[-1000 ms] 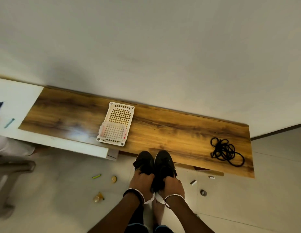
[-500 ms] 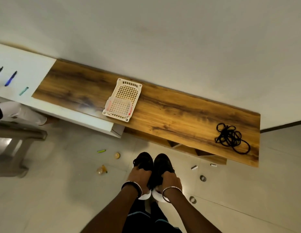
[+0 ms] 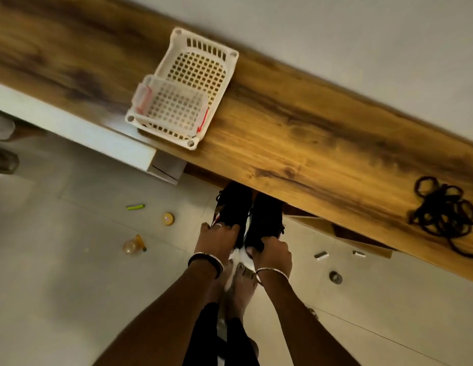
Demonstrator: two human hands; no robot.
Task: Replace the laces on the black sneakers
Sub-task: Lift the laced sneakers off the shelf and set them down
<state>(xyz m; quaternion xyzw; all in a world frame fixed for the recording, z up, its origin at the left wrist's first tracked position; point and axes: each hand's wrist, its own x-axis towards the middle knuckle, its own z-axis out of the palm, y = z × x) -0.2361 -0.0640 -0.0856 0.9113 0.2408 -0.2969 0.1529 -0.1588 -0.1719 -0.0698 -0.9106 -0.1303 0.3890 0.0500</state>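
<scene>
Black sneakers: a pair, side by side, held in the air over the floor, toes just under the wooden table edge.
Left hand: fingers curled over the left shoe's heel end, closed on it.
Right hand: fingers clamped on the right shoe's heel collar.
Handling: likely light, soft uppers, firm soles; heels give the surest hold.
Spare laces: black bundle on the table, well apart.

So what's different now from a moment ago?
Mostly the camera tipped and came closer. The left hand and right hand keep gripping the black sneakers, whose toes now tuck under the wooden table edge. The white basket and the black laces haven't moved on it.
</scene>
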